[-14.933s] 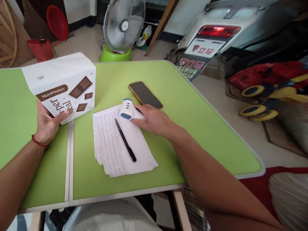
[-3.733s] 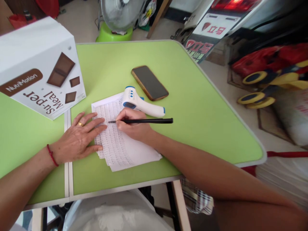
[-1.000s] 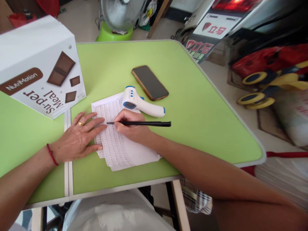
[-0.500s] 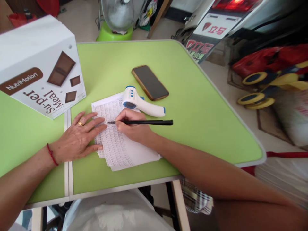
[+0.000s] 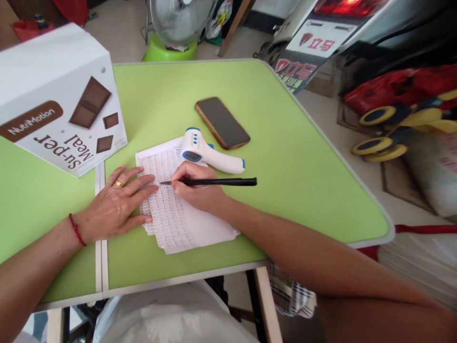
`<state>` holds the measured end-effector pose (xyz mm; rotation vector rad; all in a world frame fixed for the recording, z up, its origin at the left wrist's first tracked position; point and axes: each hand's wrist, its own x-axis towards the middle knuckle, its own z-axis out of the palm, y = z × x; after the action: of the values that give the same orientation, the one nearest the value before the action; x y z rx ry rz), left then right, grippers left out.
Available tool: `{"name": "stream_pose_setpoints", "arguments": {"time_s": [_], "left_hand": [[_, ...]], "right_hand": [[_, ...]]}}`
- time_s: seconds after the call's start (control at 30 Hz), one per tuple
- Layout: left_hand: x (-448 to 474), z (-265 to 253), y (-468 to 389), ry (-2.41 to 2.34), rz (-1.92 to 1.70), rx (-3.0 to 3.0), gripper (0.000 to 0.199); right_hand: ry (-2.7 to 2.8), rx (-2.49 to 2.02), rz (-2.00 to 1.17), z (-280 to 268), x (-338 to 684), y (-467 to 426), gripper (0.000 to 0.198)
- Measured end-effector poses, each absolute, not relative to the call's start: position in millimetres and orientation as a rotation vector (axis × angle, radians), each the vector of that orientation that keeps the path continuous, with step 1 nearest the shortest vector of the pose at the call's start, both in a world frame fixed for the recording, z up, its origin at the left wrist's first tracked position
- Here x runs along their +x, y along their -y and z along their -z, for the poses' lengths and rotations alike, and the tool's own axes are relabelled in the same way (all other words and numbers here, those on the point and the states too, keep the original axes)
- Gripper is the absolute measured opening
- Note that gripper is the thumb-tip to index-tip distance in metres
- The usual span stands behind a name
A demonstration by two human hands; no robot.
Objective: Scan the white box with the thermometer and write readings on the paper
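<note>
Sheets of paper [image 5: 174, 224] covered in rows of handwriting lie on the green table. My left hand [image 5: 116, 205] rests with fingers spread, its fingertips on the left edge of the sheets. A black pen [image 5: 221, 181] is pinched in my right hand [image 5: 196, 188], its tip pointing left at the writing close to my left fingertips. Whether the tip touches the paper is hard to make out. A white and blue infrared thermometer [image 5: 210, 155] lies across the top of the sheets, just beyond my right hand. Behind it lies a phone [image 5: 223, 122] with a dark screen.
A white box [image 5: 64, 109] with chocolate pictures stands at the table's left. The green table [image 5: 303, 186] has a pale rim and a seam on the left. Beyond it are a fan [image 5: 176, 19] on a green stool [image 5: 169, 50] and a vehicle's rear [image 5: 317, 43].
</note>
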<state>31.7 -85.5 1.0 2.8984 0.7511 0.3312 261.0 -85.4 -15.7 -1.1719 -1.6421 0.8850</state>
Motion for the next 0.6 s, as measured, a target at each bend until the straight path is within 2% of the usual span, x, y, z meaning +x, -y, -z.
{"name": "stream_pose_setpoints", "arguments": {"time_s": [0.6], "left_hand": [[31.3, -1.0, 85.8, -0.765, -0.328, 2.87, 0.057]], "right_hand": [[1.626, -1.184, -0.908, 16.5, 263.6, 85.2, 0.009]]}}
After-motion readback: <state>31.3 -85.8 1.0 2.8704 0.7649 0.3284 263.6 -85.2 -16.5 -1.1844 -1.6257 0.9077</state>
